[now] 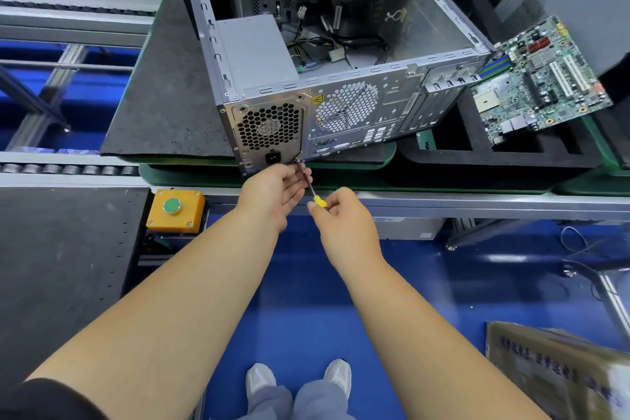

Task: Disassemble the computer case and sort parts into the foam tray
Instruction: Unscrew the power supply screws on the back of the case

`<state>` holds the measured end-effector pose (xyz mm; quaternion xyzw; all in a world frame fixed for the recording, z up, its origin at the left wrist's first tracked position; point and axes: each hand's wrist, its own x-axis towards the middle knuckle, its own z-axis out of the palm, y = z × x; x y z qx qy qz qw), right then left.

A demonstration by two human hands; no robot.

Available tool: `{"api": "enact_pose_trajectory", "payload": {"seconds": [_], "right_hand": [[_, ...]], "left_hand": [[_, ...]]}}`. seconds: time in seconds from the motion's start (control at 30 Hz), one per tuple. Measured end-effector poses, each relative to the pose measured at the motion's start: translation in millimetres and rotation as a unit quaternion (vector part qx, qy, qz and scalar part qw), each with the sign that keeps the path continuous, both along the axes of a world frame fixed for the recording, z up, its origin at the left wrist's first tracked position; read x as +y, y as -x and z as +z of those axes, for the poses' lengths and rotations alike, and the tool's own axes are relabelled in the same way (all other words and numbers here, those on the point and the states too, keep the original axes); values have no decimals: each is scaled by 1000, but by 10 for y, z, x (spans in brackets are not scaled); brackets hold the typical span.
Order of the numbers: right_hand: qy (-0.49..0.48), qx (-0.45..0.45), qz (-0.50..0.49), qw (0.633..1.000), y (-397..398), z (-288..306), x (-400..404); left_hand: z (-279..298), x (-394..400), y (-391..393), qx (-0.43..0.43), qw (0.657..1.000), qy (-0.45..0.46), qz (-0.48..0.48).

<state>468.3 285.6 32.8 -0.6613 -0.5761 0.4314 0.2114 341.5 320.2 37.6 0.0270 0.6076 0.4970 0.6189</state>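
Two hands are working at the computer case [341,54], which is lying open on the tabletop [163,106]. Right hand [344,222] is gripping the yellow-handled screwdriver [312,186], its tip meeting the power supply's [269,133] lower corner; left hand [276,187] is curling fingers around the shaft. Beside the case, a motherboard [542,78] is lying over the foam tray [477,160].
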Motion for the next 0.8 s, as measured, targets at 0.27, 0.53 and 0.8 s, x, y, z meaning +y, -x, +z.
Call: {"api": "enact_pose_trajectory", "payload": {"seconds": [0.27, 0.53, 0.8], "right_hand": [[19, 15, 12, 1000, -21, 15, 4], [5, 9, -2, 1000, -43, -12, -47], [4, 34, -17, 999, -89, 9, -85]], "left_hand": [[8, -29, -9, 2, 1000, -4, 4], [22, -40, -38, 5, 1000, -3, 4], [131, 49, -28, -11, 999, 42, 2]]}}
